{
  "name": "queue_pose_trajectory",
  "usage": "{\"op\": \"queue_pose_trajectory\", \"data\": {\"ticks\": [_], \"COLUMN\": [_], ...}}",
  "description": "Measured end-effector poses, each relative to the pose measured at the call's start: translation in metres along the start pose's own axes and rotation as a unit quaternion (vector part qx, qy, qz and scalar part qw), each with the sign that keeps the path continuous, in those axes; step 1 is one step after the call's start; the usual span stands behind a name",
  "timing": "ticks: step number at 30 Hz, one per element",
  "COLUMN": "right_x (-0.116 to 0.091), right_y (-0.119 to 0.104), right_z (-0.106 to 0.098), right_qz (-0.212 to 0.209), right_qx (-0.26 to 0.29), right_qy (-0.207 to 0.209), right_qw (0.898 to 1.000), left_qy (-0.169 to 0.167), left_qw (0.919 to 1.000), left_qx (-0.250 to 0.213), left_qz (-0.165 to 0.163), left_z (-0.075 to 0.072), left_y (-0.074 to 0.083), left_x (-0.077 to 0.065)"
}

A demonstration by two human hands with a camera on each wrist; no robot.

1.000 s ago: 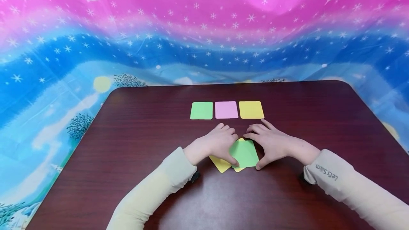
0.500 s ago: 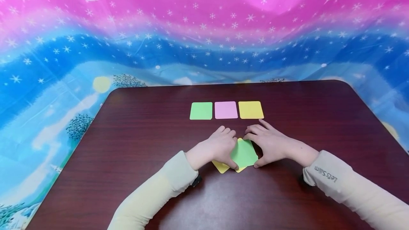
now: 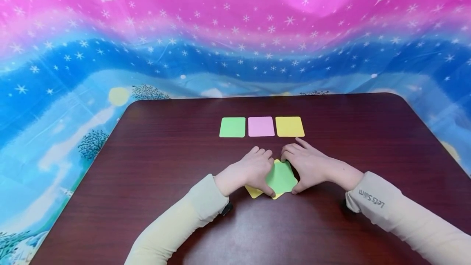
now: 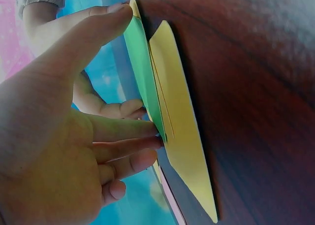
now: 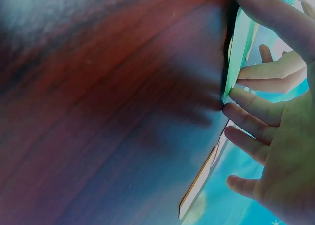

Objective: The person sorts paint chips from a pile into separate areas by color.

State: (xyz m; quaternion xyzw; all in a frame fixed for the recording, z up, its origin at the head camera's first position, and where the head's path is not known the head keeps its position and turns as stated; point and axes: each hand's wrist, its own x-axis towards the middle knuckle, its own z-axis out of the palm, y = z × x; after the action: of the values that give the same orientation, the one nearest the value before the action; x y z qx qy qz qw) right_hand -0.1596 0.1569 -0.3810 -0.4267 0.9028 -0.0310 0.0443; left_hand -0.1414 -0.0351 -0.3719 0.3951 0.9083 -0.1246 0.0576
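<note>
A green square card [image 3: 281, 177] lies over a yellow card, whose corner [image 3: 277, 196] peeks out at the near side. Another yellow card [image 3: 254, 192] sticks out at the left, partly under my left hand [image 3: 255, 170]. My left thumb [image 4: 115, 20] is at the near edge of the green card and the left fingertips are at its far edge, so the hand grips it by the edges. My right hand [image 3: 307, 165] spans the card's right side, thumb at the near right corner and fingertips at the far corner. The left wrist view shows the yellow card [image 4: 182, 116] flat below the green one.
Behind the hands, a green card [image 3: 232, 127], a pink card [image 3: 261, 126] and a yellow card [image 3: 290, 126] form a row on the dark red-brown table [image 3: 165, 142]. A printed pink and blue cloth [image 3: 235, 32] hangs beyond the table's far edge.
Over the second the left hand has shifted slightly right, and less of the left yellow card shows. The green card has turned a little. The right thumb has edged left.
</note>
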Motion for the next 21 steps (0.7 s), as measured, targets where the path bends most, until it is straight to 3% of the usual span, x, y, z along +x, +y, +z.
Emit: {"op": "queue_pose_trajectory", "data": {"ticks": [12,21], "right_x": [0.003,0.010], "right_y": [-0.003,-0.004], "right_z": [-0.007,-0.015], "right_qz": [0.001,0.002], "right_qx": [-0.005,-0.006], "right_qy": [0.006,0.010], "right_qw": [1.000,1.000], "left_qy": [-0.006,0.003], "left_qw": [1.0000,0.9997], "left_qx": [-0.001,-0.020], "left_qz": [-0.008,-0.011], "left_z": [0.000,-0.003], "left_y": [0.001,-0.012], "left_x": [0.000,-0.003]}}
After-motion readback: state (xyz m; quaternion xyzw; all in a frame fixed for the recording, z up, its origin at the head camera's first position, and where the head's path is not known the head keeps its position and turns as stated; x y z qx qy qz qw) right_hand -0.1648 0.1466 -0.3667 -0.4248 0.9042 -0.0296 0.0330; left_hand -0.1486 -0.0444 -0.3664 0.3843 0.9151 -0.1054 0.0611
